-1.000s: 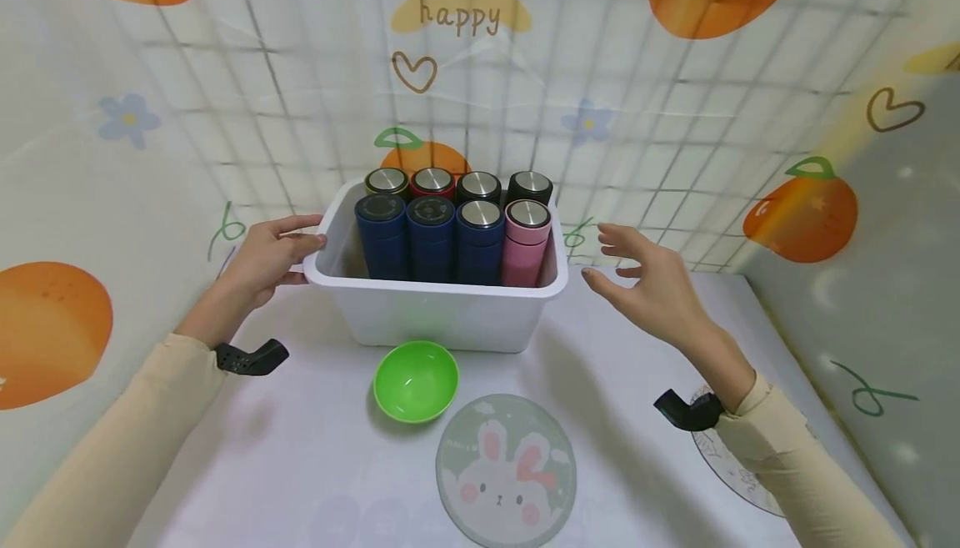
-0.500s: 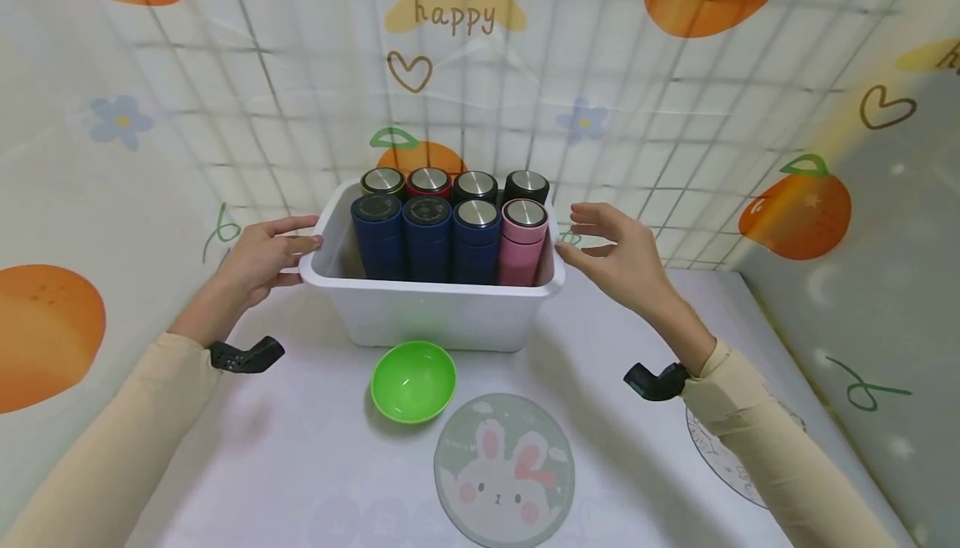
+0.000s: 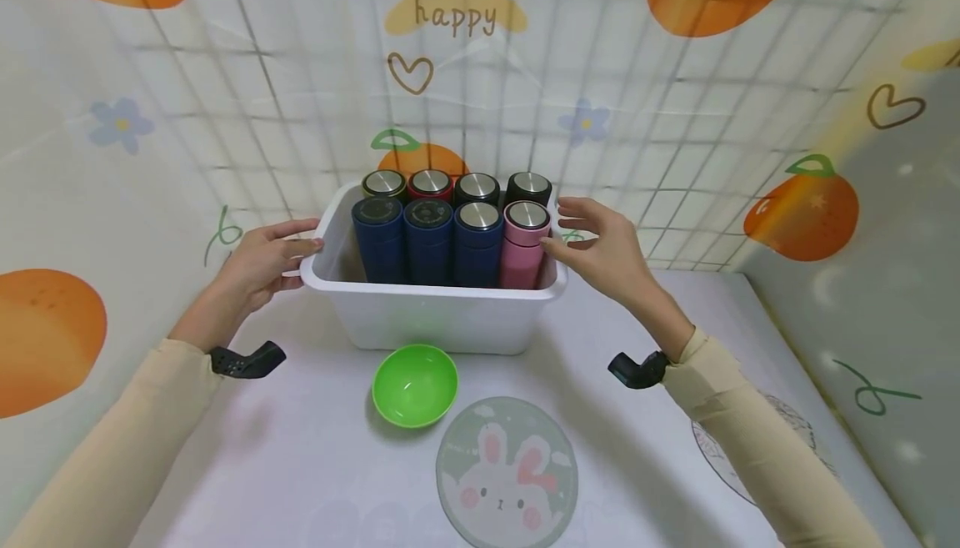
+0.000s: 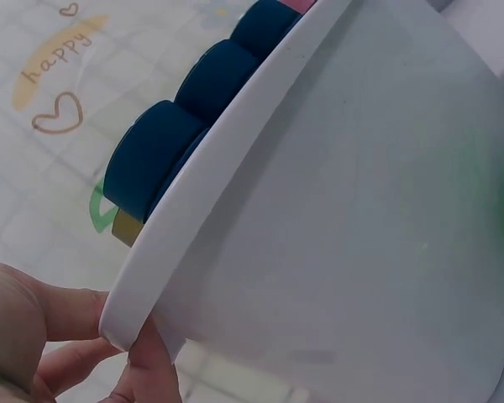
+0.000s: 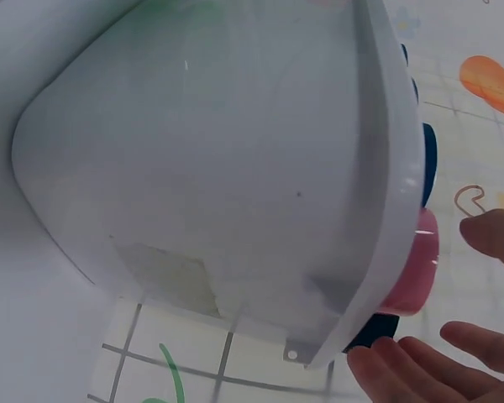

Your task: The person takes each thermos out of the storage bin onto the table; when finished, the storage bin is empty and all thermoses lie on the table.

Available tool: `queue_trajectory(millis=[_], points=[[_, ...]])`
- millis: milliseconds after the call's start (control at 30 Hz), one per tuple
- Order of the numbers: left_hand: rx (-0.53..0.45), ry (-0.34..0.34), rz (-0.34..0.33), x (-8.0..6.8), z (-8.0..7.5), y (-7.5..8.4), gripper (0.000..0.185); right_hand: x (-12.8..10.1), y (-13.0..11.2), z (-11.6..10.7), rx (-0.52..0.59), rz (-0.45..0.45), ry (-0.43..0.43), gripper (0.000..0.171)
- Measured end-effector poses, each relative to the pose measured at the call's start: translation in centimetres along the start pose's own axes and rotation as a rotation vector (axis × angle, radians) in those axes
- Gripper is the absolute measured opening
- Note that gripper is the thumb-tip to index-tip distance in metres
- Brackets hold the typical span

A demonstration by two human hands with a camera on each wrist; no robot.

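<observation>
White tub (image 3: 438, 314): stands on the worktop (image 3: 300, 439) near its back edge, a long side facing the near edge; two rows of flasks rise above its rim.
Front row: three navy flasks (image 3: 382, 252), then the pink flask (image 3: 521, 264) at the tub's right front corner (the two leftmost have dark tops, the other two steel discs).
Back row: four dark flasks (image 3: 477, 188) with steel discs, the first ringed yellow-green, the second red.
Left hand (image 3: 262, 264): clamped on the tub's left short end, pinching the rim between thumb and fingers.
Right hand (image 3: 603, 252): at the opposite short end, thumb and fingers apart, just beside the pink flask (whether a fingertip touches anything, I cannot tell).
Green bowl (image 3: 415, 385): just in front of the tub, toward the worktop's near edge.
Rabbit mat (image 3: 506, 469): round, right of the bowl and closer to the near edge.
Patterned mat (image 3: 797, 425): by the worktop's right edge, partly hidden under the right sleeve (image 3: 772, 456).
Backdrop (image 3: 480, 106): cloth beyond the back edge, printed with oranges, hearts and "happy".
</observation>
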State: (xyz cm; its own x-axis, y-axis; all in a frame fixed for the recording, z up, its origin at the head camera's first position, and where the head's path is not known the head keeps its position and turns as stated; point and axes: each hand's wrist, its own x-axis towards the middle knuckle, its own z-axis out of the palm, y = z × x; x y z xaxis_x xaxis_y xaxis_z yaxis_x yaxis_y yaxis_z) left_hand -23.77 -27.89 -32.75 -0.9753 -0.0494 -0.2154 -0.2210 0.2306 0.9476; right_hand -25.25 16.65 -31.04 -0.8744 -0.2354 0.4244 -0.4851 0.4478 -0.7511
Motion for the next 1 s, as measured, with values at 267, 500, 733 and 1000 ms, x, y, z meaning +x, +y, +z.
queue_trajectory(millis=[267,500,733,1000], points=[[-0.024,0.001,0.011,0.1,-0.1,0.0,0.059,0.8,-0.2,0.6,0.002,0.026,-0.018,0.063],[-0.067,-0.009,0.020,0.2,-0.3,-0.2,0.058,1.4,-0.4,1.0,-0.022,0.015,-0.027,0.065],[-0.082,-0.036,0.011,0.2,0.0,-0.1,0.059,1.9,-0.5,1.5,-0.012,0.017,-0.030,0.063],[-0.145,-0.056,0.014,0.4,-0.1,-0.2,0.061,2.2,-0.3,2.4,-0.019,0.027,-0.020,0.065]])
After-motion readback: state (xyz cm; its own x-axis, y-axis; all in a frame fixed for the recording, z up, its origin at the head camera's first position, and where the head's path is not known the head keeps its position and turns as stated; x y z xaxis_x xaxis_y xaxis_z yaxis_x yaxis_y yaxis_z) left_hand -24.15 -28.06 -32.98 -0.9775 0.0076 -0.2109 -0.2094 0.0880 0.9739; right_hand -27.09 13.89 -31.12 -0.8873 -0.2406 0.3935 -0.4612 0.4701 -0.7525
